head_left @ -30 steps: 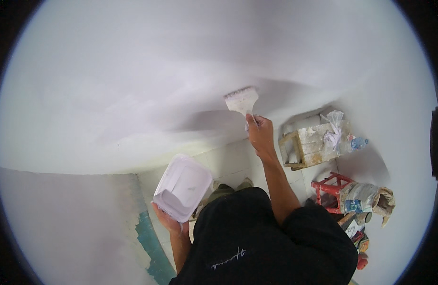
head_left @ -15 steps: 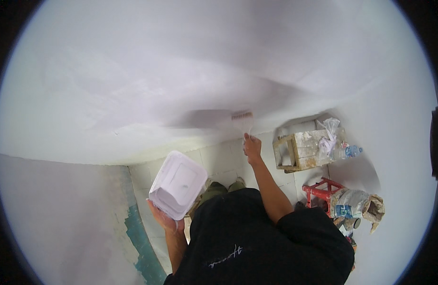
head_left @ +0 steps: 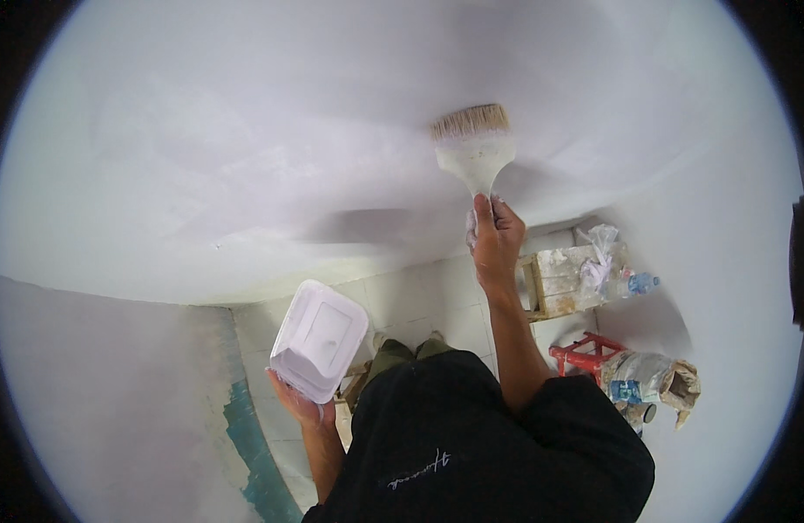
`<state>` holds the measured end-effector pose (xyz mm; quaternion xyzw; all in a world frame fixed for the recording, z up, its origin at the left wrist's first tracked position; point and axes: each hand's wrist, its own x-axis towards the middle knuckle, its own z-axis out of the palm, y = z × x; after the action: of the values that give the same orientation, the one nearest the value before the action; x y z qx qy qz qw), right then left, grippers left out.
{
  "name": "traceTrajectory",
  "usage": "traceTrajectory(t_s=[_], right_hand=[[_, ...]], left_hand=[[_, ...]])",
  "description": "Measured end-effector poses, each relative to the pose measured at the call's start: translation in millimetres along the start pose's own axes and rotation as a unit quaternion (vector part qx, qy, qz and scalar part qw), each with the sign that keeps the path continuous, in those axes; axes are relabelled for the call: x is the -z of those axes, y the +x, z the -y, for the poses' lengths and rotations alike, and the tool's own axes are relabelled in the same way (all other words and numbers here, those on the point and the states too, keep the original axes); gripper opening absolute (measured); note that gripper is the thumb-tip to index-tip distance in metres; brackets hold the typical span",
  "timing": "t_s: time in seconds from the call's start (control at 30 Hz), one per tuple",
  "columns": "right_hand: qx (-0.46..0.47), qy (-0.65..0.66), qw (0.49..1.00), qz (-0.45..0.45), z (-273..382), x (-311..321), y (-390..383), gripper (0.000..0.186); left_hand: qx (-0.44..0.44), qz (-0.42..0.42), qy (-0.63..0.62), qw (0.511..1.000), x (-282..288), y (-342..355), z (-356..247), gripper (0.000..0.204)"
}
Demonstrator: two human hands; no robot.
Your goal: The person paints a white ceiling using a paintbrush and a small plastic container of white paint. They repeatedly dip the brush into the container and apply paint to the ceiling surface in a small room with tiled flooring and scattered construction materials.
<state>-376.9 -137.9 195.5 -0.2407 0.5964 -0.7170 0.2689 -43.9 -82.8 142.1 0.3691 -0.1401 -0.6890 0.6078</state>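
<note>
Head-worn fisheye — looking steeply down, wall (head_left: pixel 245 131) close in front.

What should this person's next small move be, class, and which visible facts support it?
Probably a light downward stroke along the broad, pale wall: the right hand grips the wide, whitish-handled brush, its tan bristles at or near that wall (contact unclear), while the left hand holds the white, rounded-rectangular tub lower, apart from the brush.

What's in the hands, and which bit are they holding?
The right hand grips the wide brush by its handle; the left hand holds the pale tub at its near end.
</note>
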Motion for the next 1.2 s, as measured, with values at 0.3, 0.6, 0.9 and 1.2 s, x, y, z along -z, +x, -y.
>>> traceTrajectory(t_s=[0.3, 0.6, 0.9, 1.2], right_hand=[[-0.054, -0.188, 0.98, -0.032, -203, 52, 15, 0.028], [-0.171, -0.1, 0.98, -0.003, -44, 22, 19, 0.034], [0.102, -0.025, 0.993, 0.043, 126, -25, 28, 0.032], [0.193, -0.171, 0.965, -0.041, -55, -12, 41, 0.032]], left_hand=[[0.005, 0.015, 0.007, 1.0, -3, 4, 5, 0.059], [0.006, 0.008, -0.02, 1.0, -11, 4, 5, 0.057], [-0.009, 0.025, -0.025, 0.999, -9, 4, 7, 0.056], [0.019, 0.068, -0.035, 0.997, -14, 6, 5, 0.059]])
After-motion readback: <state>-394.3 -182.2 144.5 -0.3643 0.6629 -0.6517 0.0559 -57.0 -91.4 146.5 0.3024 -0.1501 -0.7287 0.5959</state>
